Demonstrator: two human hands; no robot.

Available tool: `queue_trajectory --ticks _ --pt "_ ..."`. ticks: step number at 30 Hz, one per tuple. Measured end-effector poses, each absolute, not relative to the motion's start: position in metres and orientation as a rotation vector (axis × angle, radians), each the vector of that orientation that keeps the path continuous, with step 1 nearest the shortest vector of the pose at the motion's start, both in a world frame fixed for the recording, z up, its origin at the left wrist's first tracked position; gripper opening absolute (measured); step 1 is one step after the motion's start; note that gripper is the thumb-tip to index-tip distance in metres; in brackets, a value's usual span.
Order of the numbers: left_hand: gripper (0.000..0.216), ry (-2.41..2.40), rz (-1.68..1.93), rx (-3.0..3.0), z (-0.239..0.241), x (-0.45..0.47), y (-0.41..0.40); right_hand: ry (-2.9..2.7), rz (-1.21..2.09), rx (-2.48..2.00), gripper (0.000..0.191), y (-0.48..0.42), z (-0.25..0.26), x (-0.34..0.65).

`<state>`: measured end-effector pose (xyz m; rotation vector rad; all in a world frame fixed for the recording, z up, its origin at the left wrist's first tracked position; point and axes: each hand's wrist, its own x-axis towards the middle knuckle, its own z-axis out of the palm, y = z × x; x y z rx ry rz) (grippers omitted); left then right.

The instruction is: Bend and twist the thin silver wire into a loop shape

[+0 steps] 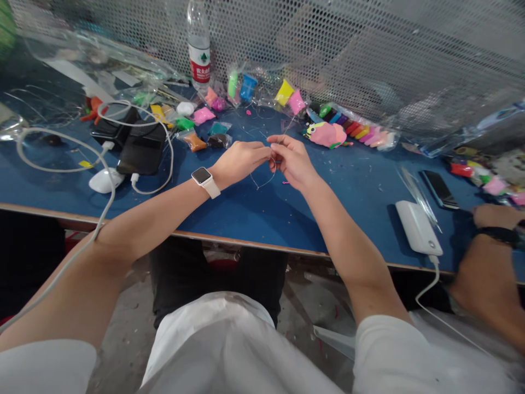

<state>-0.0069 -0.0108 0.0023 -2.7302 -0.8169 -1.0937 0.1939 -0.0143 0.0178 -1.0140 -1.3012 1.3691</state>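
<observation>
- A thin wire hangs looped between both hands, just above the blue counter.
- Each grip pinches the wire: left hand, right hand.
- Likely light, springy, easily kinked; hold near its ends.

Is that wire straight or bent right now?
Bent: the wire hangs in a curve below the left hand and right hand, which pinch it.

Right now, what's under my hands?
A thin wire loops down from the fingertips of the left hand and right hand, over bare blue table. The wire's ends are hidden in the pinch.
</observation>
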Motion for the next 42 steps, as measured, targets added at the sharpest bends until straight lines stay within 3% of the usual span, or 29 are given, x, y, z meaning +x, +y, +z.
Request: queue_trajectory --ticks 8,21,25,32,42 --pt "0.030 -0.804 -0.930 -2.688 0.007 -0.010 -0.015 -1.330 1.327 -1.058 0.021 -0.014 0.017 0.194" --pt "0.031 -0.892 -0.751 -2.604 0.009 -0.010 -0.016 -1.413 1.257 -0.981 0.051 -0.013 0.016 0.199" --pt "0.030 -0.944 -0.767 -2.574 0.008 -0.009 -0.014 -1.371 1.291 -0.969 0.046 -0.011 0.014 0.200" --pt "0.031 -0.927 -0.832 -2.566 0.004 -0.009 -0.011 -1.226 1.353 -1.029 0.020 -0.016 0.022 0.195" --pt "0.029 -0.910 -0.651 -2.579 0.010 -0.008 -0.016 -1.151 1.413 -1.097 0.020 -0.018 0.024 0.194"
